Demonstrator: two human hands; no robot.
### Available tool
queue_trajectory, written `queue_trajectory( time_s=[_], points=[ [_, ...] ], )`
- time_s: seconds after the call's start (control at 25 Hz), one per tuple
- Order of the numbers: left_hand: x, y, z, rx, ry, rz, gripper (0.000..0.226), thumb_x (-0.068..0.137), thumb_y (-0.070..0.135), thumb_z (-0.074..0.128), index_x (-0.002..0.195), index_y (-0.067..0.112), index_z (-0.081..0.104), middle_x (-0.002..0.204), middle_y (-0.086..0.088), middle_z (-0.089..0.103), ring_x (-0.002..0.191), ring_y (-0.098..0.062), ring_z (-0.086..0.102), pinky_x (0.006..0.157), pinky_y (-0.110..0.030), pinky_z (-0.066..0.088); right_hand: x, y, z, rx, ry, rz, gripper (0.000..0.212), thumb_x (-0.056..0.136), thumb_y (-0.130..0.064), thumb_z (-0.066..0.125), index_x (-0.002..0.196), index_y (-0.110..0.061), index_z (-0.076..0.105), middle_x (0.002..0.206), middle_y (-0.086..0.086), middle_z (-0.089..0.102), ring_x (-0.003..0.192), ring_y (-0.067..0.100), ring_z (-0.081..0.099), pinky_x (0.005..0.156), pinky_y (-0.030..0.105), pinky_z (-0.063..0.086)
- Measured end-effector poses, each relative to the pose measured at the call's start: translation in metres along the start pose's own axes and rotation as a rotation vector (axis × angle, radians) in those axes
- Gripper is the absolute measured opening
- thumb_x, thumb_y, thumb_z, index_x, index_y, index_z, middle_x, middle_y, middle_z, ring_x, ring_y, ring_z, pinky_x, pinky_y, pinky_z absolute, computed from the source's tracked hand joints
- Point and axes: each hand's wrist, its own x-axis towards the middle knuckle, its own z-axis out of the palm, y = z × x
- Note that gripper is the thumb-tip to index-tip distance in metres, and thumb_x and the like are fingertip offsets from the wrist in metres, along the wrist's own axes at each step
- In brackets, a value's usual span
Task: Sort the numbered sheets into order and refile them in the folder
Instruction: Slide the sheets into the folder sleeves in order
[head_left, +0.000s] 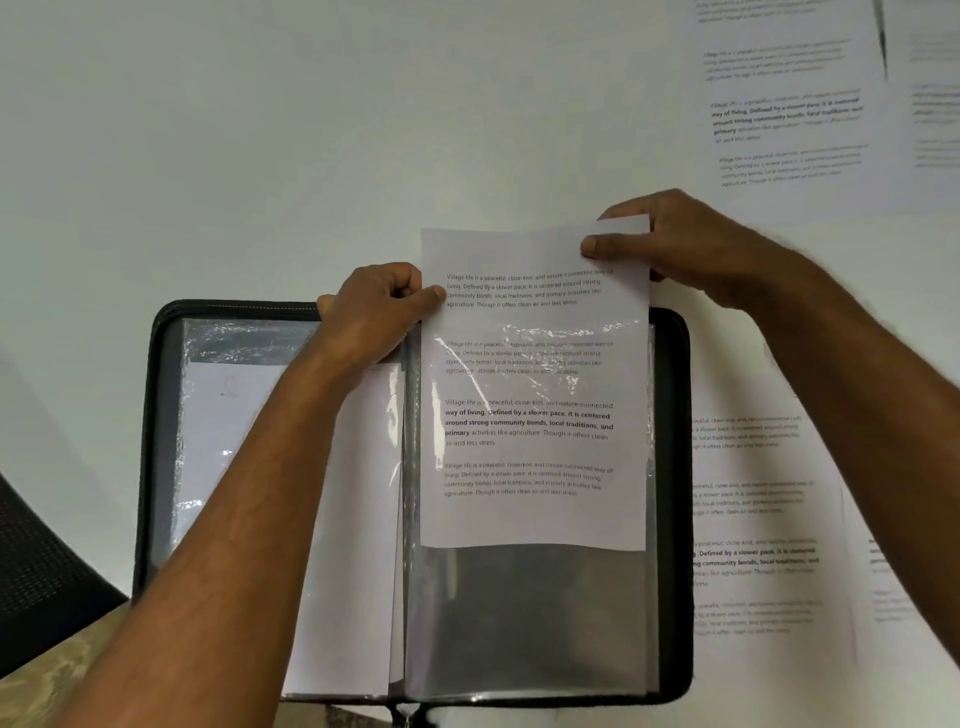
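Right of centre, the sheet (535, 415) stands half-sleeved in the folder (672, 467) pocket (long axis vertical); right hand (675, 244) and left hand (379, 312) pinch its upper corners.

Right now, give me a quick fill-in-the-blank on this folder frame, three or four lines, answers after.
1. The right hand pinches the sheet at its top ____ corner.
2. The sheet is partway inside a clear ____ on the right page of the folder.
3. The left hand holds the sheet's ____ edge.
4. More printed sheets lie on the table to the ____ of the folder.

Answers: right; sleeve; left; right
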Motion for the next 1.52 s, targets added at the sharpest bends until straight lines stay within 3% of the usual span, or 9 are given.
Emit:
queue_trajectory(
  time_s=[0.12,0.24,0.4,0.6,0.76,0.92,1.2,1.4,1.52],
  points=[
    [0.001,-0.001,-0.001,0.002,-0.015,0.02,0.037,0.076,0.062,0.07,0.068,0.027,0.061,0.073,-0.003,0.065,0.073,-0.015,0.06,0.107,-0.051,0.041,0.0,-0.004,-0.003,-0.086,-0.119,0.005,0.013,0.095,-0.03,0.073,0.097,-0.018,0.078,0.09,-0.003,0.078,0.08,0.009,0.07,0.068,0.018,0.052],
    [0.004,-0.003,0.002,-0.043,-0.005,0.03,0.034,0.076,0.063,0.072,0.071,0.031,0.063,0.07,0.011,0.059,0.081,-0.015,0.062,0.112,-0.066,0.038,0.0,-0.009,-0.005,-0.251,-0.276,0.025,0.013,0.094,-0.03,0.074,0.095,-0.019,0.08,0.09,0.001,0.079,0.081,0.015,0.072,0.081,0.031,0.055],
    [0.004,-0.004,0.004,-0.038,0.027,0.04,0.032,0.081,0.054,0.069,0.07,0.026,0.059,0.063,0.013,0.049,0.06,-0.01,0.045,0.089,-0.046,0.033,0.003,-0.02,-0.002,-0.341,-0.324,0.016,0.014,0.094,-0.028,0.074,0.085,-0.019,0.078,0.081,-0.006,0.076,0.072,0.003,0.066,0.078,0.028,0.05],
    [0.001,-0.003,0.0,0.044,-0.051,0.046,0.033,0.081,0.047,0.069,0.066,0.023,0.051,0.056,0.014,0.042,0.056,-0.013,0.039,0.085,-0.046,0.032,0.012,-0.021,0.016,-0.342,-0.209,-0.052,0.007,0.094,-0.024,0.074,0.096,-0.019,0.079,0.088,-0.005,0.079,0.074,0.0,0.067,0.091,0.035,0.055],
    [-0.003,-0.003,-0.001,0.184,0.006,0.109,0.029,0.09,0.037,0.075,0.068,0.029,0.058,0.061,0.016,0.051,0.075,-0.013,0.052,0.089,-0.03,0.028,0.011,-0.026,0.018,-0.443,-0.303,-0.045,0.006,0.094,-0.027,0.074,0.092,-0.022,0.078,0.086,-0.006,0.077,0.071,-0.003,0.065,0.088,0.032,0.053],
    [-0.008,-0.002,-0.002,0.205,0.027,0.166,0.009,0.09,0.044,0.078,0.095,0.038,0.073,0.084,0.017,0.064,0.096,-0.006,0.061,0.091,-0.039,0.025,0.011,-0.036,0.025,-0.547,-0.399,-0.001,0.006,0.094,-0.03,0.074,0.089,-0.028,0.078,0.082,-0.018,0.076,0.075,-0.005,0.068,0.082,0.026,0.05],
    [-0.014,0.001,-0.006,0.298,-0.033,0.241,0.012,0.081,0.05,0.083,0.083,0.043,0.074,0.101,0.011,0.065,0.106,-0.006,0.056,0.09,-0.038,0.021,0.011,-0.048,0.045,-0.732,-0.448,0.044,0.005,0.091,-0.031,0.077,0.089,-0.034,0.079,0.081,-0.019,0.074,0.086,0.004,0.066,0.085,0.028,0.052],
    [-0.015,0.001,-0.006,0.312,-0.041,0.243,0.013,0.078,0.051,0.085,0.082,0.049,0.072,0.103,0.013,0.062,0.116,-0.011,0.05,0.089,-0.037,0.019,0.007,-0.056,0.059,-0.849,-0.461,0.05,0.018,0.087,-0.028,0.08,0.075,-0.042,0.08,0.091,-0.02,0.077,0.093,0.007,0.069,0.093,0.04,0.058],
    [-0.014,-0.001,-0.005,0.309,-0.039,0.239,0.013,0.079,0.049,0.085,0.081,0.05,0.072,0.104,0.012,0.062,0.117,-0.012,0.048,0.089,-0.037,0.02,0.005,-0.062,0.066,-0.941,-0.492,0.059,0.046,0.085,-0.02,0.078,0.048,-0.046,0.068,0.07,-0.024,0.071,0.073,0.006,0.062,0.075,0.032,0.057]
  ],
)
